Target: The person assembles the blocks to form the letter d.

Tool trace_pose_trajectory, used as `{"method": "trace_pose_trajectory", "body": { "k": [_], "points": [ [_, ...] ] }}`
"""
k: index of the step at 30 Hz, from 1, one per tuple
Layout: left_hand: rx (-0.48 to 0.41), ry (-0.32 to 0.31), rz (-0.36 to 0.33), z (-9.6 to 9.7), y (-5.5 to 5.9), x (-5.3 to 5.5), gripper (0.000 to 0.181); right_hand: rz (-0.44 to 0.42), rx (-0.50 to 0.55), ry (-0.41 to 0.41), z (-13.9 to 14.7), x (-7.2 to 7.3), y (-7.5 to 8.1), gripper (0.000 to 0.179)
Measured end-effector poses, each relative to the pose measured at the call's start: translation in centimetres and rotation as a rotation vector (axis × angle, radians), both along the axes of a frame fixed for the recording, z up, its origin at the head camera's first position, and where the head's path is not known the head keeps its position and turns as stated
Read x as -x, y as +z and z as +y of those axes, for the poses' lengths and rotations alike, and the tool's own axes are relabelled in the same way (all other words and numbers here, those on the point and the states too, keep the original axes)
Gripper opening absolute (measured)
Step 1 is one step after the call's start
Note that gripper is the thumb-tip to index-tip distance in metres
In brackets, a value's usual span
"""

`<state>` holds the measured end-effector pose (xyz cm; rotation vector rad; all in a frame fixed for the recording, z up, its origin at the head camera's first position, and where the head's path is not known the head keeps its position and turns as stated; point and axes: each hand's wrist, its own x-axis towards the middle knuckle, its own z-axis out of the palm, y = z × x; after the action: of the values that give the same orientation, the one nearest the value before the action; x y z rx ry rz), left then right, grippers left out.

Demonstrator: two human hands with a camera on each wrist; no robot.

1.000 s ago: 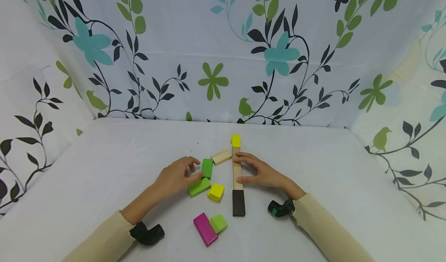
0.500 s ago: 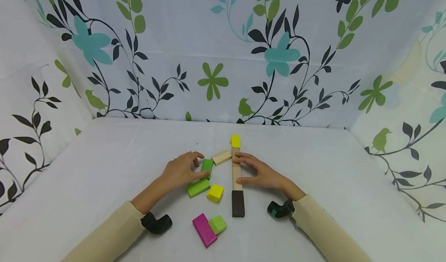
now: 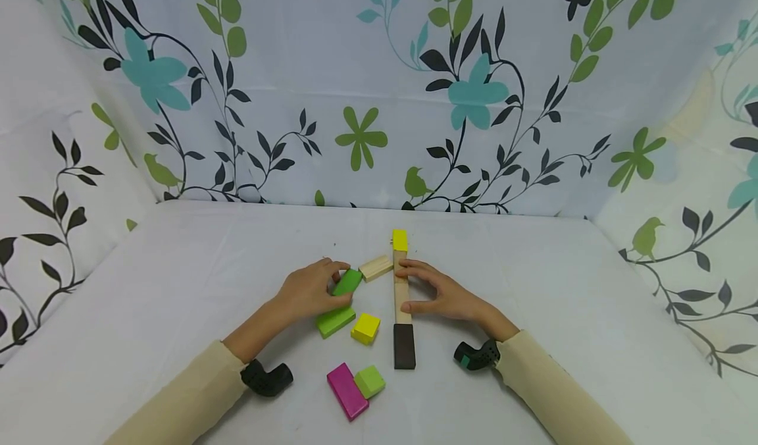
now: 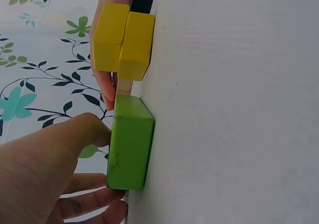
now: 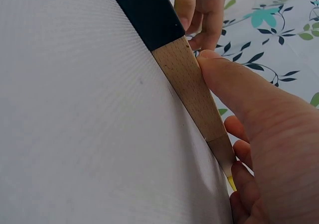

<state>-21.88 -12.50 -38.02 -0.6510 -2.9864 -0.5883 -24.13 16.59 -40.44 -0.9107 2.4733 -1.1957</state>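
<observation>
My left hand (image 3: 310, 290) holds a darker green block (image 3: 348, 282) between thumb and fingers. Just in front of it lies a lime green block (image 3: 335, 322), which covers part of that hand in the left wrist view. My right hand (image 3: 444, 293) touches the right side of a row, thumb by the near natural wood block (image 5: 187, 79) and fingertips by the far wood block (image 3: 401, 266). A yellow block (image 3: 400, 239) caps the row's far end and a dark brown block (image 3: 404, 346) its near end.
A loose pale wood block (image 3: 376, 268) slants against the row's left side. Two yellow blocks (image 4: 135, 45), seemingly stacked, lie between the hands. Nearer, a magenta block (image 3: 347, 391) touches a small lime block (image 3: 370, 381). Patterned cloth (image 3: 361, 89) hangs behind the white table (image 3: 521, 261).
My left hand has moved right to the darker green block, which has turned clockwise. The lime block beside it has shifted slightly left and nearer. My right hand stays in place.
</observation>
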Motion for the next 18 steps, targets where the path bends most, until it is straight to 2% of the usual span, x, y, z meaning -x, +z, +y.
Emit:
{"method": "trace_pose_trajectory", "body": {
  "k": [5, 9, 12, 18],
  "points": [
    [-0.015, -0.026, 0.000, -0.2, 0.1, -0.1, 0.051, 0.001, 0.009, 0.004, 0.0, -0.1, -0.1, 0.062],
    [-0.061, -0.059, -0.011, -0.8, 0.2, -0.5, 0.052, -0.002, 0.013, 0.007, 0.1, -0.1, -0.1, 0.061],
    [-0.102, -0.140, -0.015, -1.7, 0.4, -1.0, 0.049, -0.005, 0.009, 0.006, 0.0, -0.1, 0.0, 0.062],
    [-0.161, -0.377, -0.048, -3.4, 0.7, -2.2, 0.032, 0.000, -0.006, 0.001, 0.1, 0.0, 0.0, 0.063]
  ]
}}
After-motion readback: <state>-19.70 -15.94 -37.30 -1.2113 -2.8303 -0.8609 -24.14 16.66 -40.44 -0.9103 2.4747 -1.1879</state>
